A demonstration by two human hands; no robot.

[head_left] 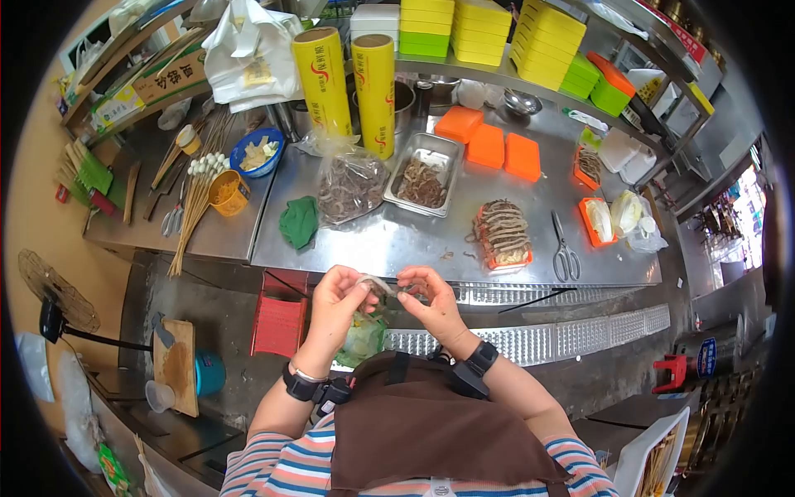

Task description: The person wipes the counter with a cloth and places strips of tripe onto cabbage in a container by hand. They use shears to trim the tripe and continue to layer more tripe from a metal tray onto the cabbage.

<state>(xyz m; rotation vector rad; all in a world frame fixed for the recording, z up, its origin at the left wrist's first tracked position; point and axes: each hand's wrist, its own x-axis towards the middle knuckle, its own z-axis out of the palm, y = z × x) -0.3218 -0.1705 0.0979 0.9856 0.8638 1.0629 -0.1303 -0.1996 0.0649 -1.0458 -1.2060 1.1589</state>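
Mid-frame, we hold a piece of shellfish (379, 287) between our left hand (336, 305) and right hand (432, 305), in front of the counter's (356, 248) near edge. On the counter, above our left hand, we have a cloth (298, 222); right of it lies a bag (352, 186), with film rolls (374, 99) upright behind, then a tray (432, 209) with shellfish inside. Farther right, nearer the edge, we see a box (511, 262) filled with shellfish, scissors (563, 246) just to its right. Behind these, three containers (485, 147) sit side by side below the shelf (489, 71) at the frame's top. At upper left, a tub (236, 205) stands before a bowl (280, 147). At lower left, below the counter, we find a stool (277, 325).
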